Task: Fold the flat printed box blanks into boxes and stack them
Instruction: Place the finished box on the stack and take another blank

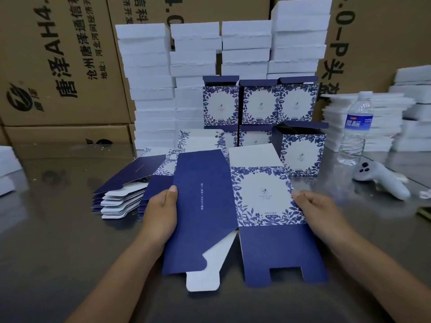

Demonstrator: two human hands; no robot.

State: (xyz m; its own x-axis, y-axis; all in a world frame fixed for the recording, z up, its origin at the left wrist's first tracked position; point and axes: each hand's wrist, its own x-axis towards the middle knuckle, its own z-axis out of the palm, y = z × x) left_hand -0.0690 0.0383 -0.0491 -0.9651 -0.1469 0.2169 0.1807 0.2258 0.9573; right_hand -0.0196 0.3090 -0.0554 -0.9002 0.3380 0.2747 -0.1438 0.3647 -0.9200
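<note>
Both hands hold one box blank [205, 206] above the steel counter [58, 229]. The left hand [161, 210] pinches its plain navy panel at the left edge, thumb on top. The right hand [319, 213] grips the right edge of its floral panel. A pile of flat blanks [123, 194] lies just beyond the left hand. Folded boxes [258, 106] stand stacked behind, before white box stacks [151, 78] and brown cartons [58, 54]. At right stand a water bottle [354, 129] and a white controller [377, 180].
</note>
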